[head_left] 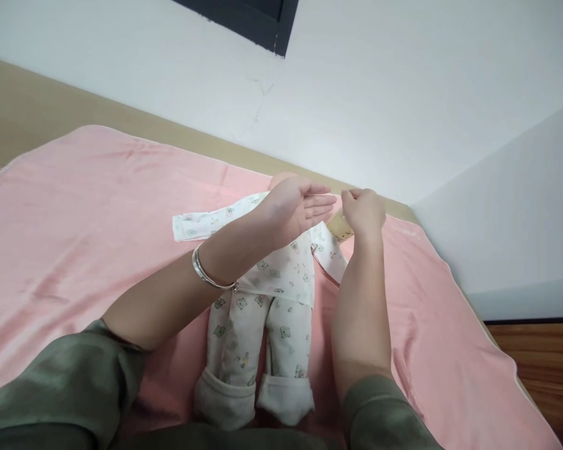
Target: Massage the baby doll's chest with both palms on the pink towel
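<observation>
Left hand point(300, 209): released, fingers extended together, palm turned partly upward, positioned over the upper part of a patterned top point(281, 269). Contact with the top cannot be confirmed. Right hand point(363, 212): clenched, fingers curled, just beside the fingertips of the left. A yellowish item with dark lettering point(340, 228) shows below and beside the right hand, partly hidden; whether it is grasped cannot be determined. A silver bracelet point(209, 272) is on the left wrist; both arms wear green sleeves pushed up to the forearms.

The white top lies between the arms, one sleeve extended outward on the left, the other angled downward near the right forearm. A rounded, skin-toned form point(284, 179) shows at the collar, partly covered. Matching trousers point(244, 337) lie below, both cuffs turned up. All rest on a pink cloth point(98, 219), beside a white wall point(380, 94).
</observation>
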`<state>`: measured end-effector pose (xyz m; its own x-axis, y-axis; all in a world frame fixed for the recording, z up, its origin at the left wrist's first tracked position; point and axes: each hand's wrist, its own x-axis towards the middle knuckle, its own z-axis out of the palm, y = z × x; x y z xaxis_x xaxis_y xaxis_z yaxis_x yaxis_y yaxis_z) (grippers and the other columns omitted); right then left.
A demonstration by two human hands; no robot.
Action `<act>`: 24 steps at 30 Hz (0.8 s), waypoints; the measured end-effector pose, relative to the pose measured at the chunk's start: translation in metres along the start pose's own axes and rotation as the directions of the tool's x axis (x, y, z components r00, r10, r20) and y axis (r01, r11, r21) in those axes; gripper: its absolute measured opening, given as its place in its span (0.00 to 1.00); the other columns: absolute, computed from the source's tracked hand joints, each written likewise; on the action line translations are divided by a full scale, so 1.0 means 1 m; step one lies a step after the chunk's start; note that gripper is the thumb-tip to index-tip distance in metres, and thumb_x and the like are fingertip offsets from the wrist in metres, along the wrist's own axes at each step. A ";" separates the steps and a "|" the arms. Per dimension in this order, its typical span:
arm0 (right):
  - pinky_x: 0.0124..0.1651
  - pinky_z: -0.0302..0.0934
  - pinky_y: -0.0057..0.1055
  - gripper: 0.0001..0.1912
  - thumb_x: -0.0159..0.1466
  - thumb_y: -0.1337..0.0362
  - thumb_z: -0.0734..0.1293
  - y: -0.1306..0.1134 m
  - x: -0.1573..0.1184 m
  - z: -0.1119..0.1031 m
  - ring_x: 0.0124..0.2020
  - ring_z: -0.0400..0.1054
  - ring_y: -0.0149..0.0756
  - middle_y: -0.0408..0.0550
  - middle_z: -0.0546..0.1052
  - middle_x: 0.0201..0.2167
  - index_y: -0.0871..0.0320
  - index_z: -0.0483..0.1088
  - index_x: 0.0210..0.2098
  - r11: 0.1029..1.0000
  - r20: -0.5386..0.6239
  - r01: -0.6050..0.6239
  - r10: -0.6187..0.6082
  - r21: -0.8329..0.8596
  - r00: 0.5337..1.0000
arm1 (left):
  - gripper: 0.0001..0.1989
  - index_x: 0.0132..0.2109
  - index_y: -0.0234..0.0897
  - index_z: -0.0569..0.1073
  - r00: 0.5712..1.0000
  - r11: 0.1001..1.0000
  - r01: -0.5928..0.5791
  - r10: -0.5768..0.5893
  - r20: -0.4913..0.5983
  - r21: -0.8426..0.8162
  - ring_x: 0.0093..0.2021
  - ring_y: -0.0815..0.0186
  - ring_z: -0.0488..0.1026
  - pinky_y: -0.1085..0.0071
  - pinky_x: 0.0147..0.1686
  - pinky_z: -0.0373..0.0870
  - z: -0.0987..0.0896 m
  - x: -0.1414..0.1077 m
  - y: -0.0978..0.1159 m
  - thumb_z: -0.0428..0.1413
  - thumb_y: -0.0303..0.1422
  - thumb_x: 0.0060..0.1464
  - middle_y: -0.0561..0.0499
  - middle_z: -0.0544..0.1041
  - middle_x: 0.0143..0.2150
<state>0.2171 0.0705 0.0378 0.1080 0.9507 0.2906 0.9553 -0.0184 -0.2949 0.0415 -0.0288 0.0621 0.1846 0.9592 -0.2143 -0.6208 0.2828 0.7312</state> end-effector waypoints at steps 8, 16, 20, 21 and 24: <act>0.58 0.64 0.54 0.22 0.66 0.54 0.58 0.003 -0.004 -0.003 0.55 0.70 0.56 0.61 0.78 0.50 0.59 0.79 0.44 0.997 0.030 0.070 -0.070 -0.009 0.997 | 0.34 0.70 0.28 0.58 0.964 0.999 -0.015 0.022 0.265 -0.028 0.72 0.54 0.63 0.56 0.74 0.59 -0.012 -0.024 0.021 0.49 0.32 0.58 0.37 0.70 0.67; 0.76 0.42 0.61 0.44 0.66 0.50 0.61 0.013 -0.003 -0.010 0.79 0.35 0.54 0.60 0.45 0.77 0.61 0.45 0.75 0.981 0.021 0.119 -0.123 0.154 0.992 | 0.30 0.70 0.35 0.58 0.988 0.995 0.022 -0.007 0.154 -0.095 0.72 0.57 0.64 0.58 0.73 0.61 -0.004 -0.047 0.034 0.46 0.29 0.62 0.45 0.67 0.70; 0.76 0.45 0.60 0.36 0.72 0.44 0.50 -0.012 -0.034 -0.025 0.79 0.37 0.47 0.47 0.47 0.77 0.45 0.39 0.76 0.913 -0.146 0.338 -0.311 0.229 0.939 | 0.29 0.70 0.33 0.60 0.996 0.996 0.039 -0.032 0.083 -0.080 0.76 0.56 0.56 0.58 0.76 0.53 0.003 -0.061 0.033 0.47 0.33 0.63 0.44 0.63 0.73; 0.76 0.47 0.58 0.35 0.73 0.43 0.48 -0.023 -0.046 -0.029 0.79 0.38 0.46 0.45 0.46 0.77 0.43 0.38 0.76 0.879 -0.170 0.397 -0.362 0.264 0.916 | 0.28 0.69 0.33 0.60 0.997 0.996 0.041 -0.035 0.070 -0.079 0.76 0.56 0.54 0.57 0.76 0.52 0.005 -0.063 0.032 0.46 0.34 0.64 0.44 0.63 0.73; 0.79 0.43 0.51 0.33 0.74 0.44 0.49 -0.057 -0.085 -0.039 0.79 0.36 0.43 0.42 0.44 0.78 0.44 0.43 0.75 0.774 -0.223 0.518 -0.468 0.364 0.855 | 0.24 0.67 0.34 0.62 0.994 0.991 0.051 -0.039 0.098 -0.124 0.76 0.52 0.55 0.53 0.75 0.56 0.008 -0.069 0.029 0.45 0.35 0.67 0.42 0.66 0.71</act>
<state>0.1637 -0.0213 0.0650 -0.2933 0.7527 0.5894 0.6952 0.5912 -0.4090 0.0167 -0.0873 0.1031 0.2824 0.9426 -0.1780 -0.7006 0.3294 0.6330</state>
